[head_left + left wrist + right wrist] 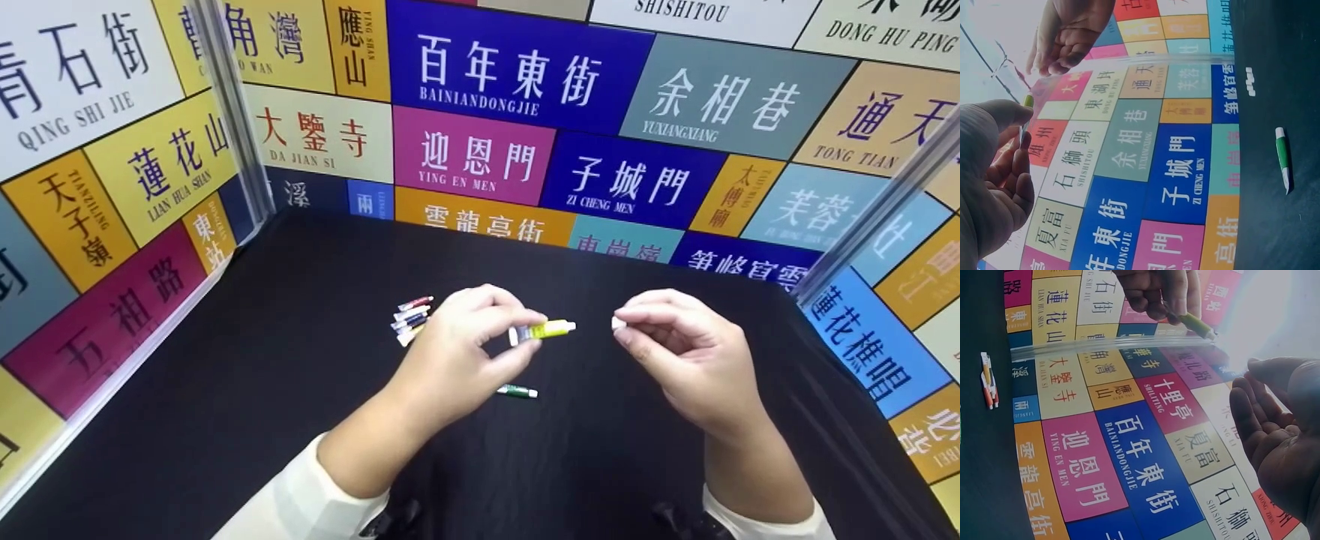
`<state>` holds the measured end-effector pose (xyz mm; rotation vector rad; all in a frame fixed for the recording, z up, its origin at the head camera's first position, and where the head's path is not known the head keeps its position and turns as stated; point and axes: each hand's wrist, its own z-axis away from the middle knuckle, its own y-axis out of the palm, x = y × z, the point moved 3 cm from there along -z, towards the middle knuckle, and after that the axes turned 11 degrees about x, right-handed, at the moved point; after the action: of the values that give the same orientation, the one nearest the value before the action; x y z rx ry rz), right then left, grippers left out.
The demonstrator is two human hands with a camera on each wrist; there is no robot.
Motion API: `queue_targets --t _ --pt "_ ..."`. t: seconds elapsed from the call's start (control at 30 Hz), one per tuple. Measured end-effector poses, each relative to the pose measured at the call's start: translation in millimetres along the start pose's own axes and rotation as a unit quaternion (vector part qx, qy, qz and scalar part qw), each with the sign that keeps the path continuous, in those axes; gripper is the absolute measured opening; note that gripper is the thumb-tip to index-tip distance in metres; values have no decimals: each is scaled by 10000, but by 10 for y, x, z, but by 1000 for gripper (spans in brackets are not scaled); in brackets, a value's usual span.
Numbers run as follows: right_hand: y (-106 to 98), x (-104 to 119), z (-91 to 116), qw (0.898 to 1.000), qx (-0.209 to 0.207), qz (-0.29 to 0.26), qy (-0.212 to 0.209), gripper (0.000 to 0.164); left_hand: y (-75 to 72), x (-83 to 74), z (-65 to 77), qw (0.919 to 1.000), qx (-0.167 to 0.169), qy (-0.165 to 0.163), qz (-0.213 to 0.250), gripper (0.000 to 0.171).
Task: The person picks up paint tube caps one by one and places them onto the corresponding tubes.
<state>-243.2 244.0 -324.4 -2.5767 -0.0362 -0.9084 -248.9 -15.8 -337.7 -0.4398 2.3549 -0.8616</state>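
My left hand (457, 352) pinches a small yellow paint tube (551, 328) between thumb and fingertips, its pale nozzle pointing right. Across a gap, my right hand (694, 356) pinches a tiny white cap (618, 323) between thumb and forefinger. Both hands are raised above the black table. In the right wrist view the yellow tube (1196, 325) tilts down toward the right hand (1280, 433); glare washes out the fingertips there. A green paint tube (519, 391) lies on the cloth below the left hand, partly hidden by it in the head view.
Several paint tubes (412, 319), among them red and blue ones, lie together left of the left hand. Small white pieces (1249, 81) rest in a row on the black tablecloth (300, 300). Panels with colourful street names (517, 67) enclose the table's back and sides.
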Motion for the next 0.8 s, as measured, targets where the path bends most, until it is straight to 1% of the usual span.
queue_targets --t 0.33,0.47,0.67,0.8 --pt "69 34 -1 9988 328 305 -181 30 15 -86 12 9997 1 241 -23 22" --pt "88 44 -2 9984 415 310 -228 31 21 -105 10 9994 -27 340 -40 21" --pt "101 52 6 9980 429 408 -208 34 19 -125 11 9991 -71 410 -52 21" --pt "103 55 11 9971 440 584 -192 34 13 -140 17 9990 -79 434 -61 21"
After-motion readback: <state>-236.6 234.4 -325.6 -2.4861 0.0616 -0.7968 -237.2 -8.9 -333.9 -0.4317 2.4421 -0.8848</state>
